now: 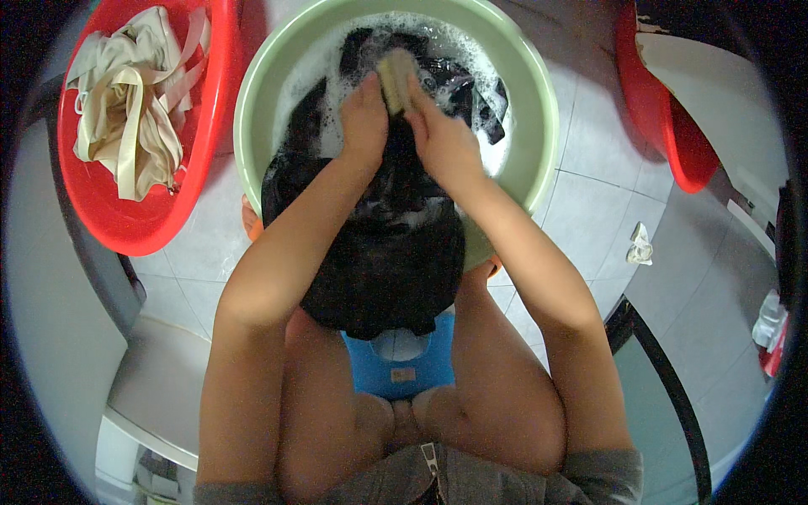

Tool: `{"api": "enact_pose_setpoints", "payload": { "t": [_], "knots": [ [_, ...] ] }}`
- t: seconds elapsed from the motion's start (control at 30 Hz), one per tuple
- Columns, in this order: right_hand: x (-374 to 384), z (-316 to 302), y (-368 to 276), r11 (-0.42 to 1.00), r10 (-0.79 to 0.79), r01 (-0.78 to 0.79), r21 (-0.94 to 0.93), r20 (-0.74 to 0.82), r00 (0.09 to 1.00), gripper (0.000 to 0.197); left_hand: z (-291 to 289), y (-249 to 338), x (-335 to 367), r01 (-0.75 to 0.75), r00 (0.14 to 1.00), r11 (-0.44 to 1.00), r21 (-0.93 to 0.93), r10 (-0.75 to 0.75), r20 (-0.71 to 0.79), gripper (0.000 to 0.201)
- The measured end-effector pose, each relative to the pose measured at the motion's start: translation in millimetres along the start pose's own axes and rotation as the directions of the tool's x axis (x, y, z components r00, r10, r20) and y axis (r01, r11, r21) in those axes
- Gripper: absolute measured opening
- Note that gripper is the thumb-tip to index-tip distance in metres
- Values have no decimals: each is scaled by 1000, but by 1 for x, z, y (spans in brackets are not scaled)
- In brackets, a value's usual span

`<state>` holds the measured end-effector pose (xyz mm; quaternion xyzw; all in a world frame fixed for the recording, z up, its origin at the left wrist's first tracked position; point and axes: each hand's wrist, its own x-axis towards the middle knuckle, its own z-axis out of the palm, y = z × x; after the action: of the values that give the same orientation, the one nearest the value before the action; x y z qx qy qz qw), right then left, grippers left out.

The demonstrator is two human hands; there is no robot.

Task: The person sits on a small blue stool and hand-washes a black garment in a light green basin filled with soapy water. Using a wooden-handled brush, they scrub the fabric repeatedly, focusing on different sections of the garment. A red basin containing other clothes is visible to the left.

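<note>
Hands (446,147) at pale oblong block (394,82), wet black cloth (383,282), round foamy basin (539,109)

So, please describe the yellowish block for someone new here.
Find the green basin at top centre. Over its black cloth, the block sits between the left hand and right hand. Its pale yellow stands out against black cloth and white suds.

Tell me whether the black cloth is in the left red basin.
No, the black cloth lies in the light green basin and over its near rim; the left red basin holds cream cloth.
</note>
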<state>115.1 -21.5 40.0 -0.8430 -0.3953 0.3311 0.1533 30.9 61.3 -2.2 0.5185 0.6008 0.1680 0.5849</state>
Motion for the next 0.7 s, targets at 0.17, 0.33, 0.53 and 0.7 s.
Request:
{"api": "enact_pose_setpoints", "payload": {
  "t": [0.17,0.33,0.53,0.7],
  "knots": [
    [29,6,9,993,-71,82,81,-130,989,48,9,-23,7,-142,987,989,29,144,-72,47],
    [-27,0,-1,998,32,-37,43,105,994,46,-6,0,3,122,992,991,52,-122,11,46],
    [0,1,-4,999,-35,35,-42,-5,999,48,-2,-2,-6,47,999,990,-132,-46,4,45],
    [32,-2,-7,992,-29,19,-124,-81,996,48,3,-11,5,-43,999,999,-11,43,6,43]
  ]
}}
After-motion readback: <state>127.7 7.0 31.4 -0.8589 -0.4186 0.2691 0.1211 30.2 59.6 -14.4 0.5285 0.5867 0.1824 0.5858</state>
